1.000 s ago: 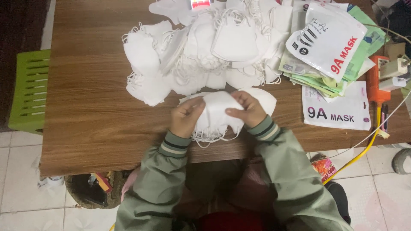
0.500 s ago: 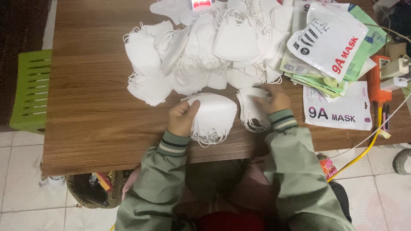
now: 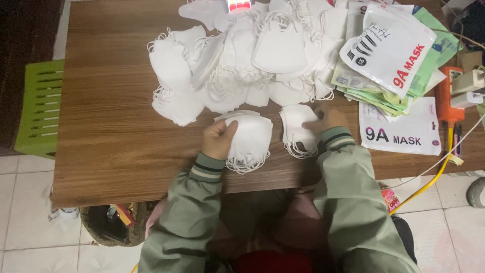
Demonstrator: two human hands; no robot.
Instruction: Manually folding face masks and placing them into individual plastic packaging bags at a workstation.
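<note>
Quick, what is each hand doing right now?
Left hand: closed on a stack of white masks.
Right hand: resting on a smaller mask stack; grip unclear.

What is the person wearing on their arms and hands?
Both arms are in loose, grey-green jacket sleeves ending in ribbed knit cuffs striped dark and pale. The left hand and right hand are bare: no gloves, and no rings or watch that I can see.

A white pouch (image 3: 389, 48) with red and black print lies tilted at one o'clock on a fanned stack of green packets (image 3: 376, 96); a flat white bag (image 3: 401, 131) lies at three o'clock — black lettering, hang-hole edge.
</note>
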